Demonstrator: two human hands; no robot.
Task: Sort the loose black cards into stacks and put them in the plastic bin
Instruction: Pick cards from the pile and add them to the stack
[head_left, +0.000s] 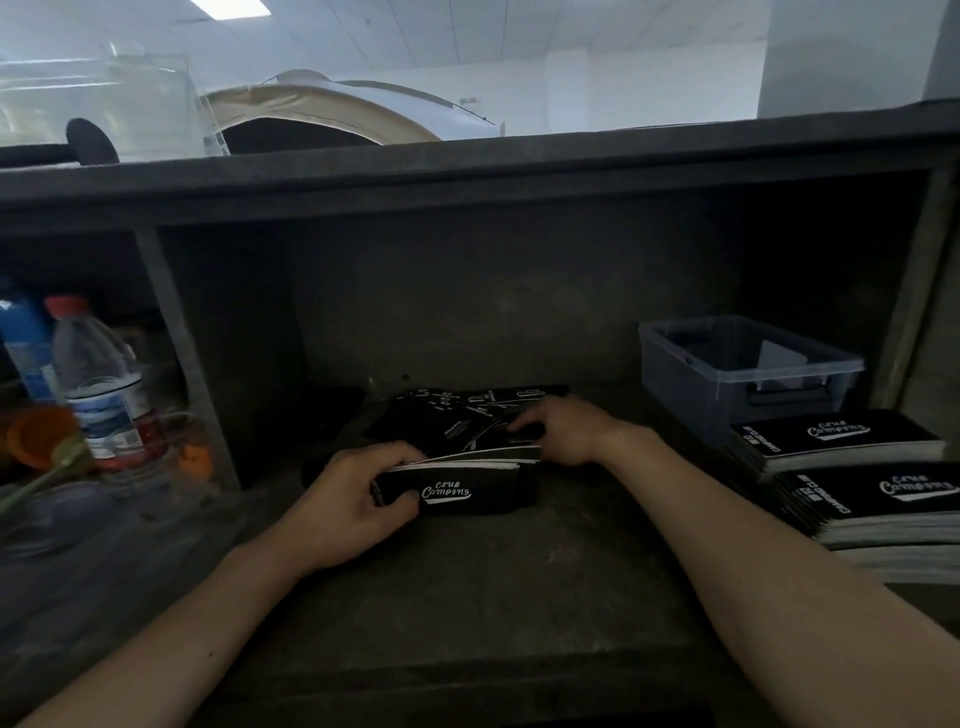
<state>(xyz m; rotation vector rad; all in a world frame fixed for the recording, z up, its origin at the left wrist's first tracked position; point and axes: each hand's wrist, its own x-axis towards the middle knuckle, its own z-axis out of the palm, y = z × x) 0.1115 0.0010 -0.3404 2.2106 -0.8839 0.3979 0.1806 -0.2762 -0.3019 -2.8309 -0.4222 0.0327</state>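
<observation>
left hand (358, 499) grips card stack (467, 491); right hand (561, 431) fingertips hidden among loose cards (452, 421), grip unclear

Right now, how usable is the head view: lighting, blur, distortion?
Head view: recess dim, room above washed out; wide-angle bows the dark shelf edge; clear plastic water bottle blurred; white lettering on the black card stack in the left hand reads clearly.

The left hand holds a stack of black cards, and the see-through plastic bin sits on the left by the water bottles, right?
Not quite. The head view shows the translucent grey plastic bin on the right, not by the clear water bottles. The left hand does hold a stack of black printed cards.
</observation>
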